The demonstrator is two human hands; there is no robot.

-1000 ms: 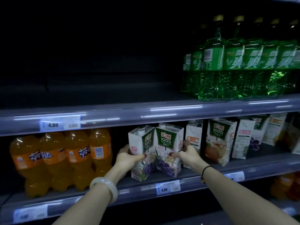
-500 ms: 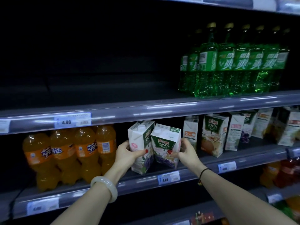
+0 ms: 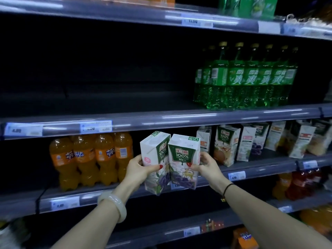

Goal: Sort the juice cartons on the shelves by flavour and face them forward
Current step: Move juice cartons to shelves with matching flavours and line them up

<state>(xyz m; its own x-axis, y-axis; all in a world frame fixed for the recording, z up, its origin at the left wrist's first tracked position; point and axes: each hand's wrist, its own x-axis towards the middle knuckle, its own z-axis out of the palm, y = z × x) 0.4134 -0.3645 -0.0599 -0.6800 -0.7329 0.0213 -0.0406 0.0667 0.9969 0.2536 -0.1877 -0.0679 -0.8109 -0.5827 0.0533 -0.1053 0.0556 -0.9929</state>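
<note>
Left hand (image 3: 139, 168) fingers curl tightly around one grape juice carton (image 3: 155, 161); right hand (image 3: 206, 167) grips a second carton (image 3: 183, 161). Both cartons touch side by side, tilted, in front of the shelf edge (image 3: 251, 170), right of orange soda bottles (image 3: 91, 159). More cartons (image 3: 227, 144) stand further right.

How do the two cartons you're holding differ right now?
The left carton, in the left hand, is turned so its pale side panel shows; the right carton, in the right hand, shows its green 100% front squarely. The left carton leans more; the right one stands nearer upright. Both show grapes and touch side by side.
</note>
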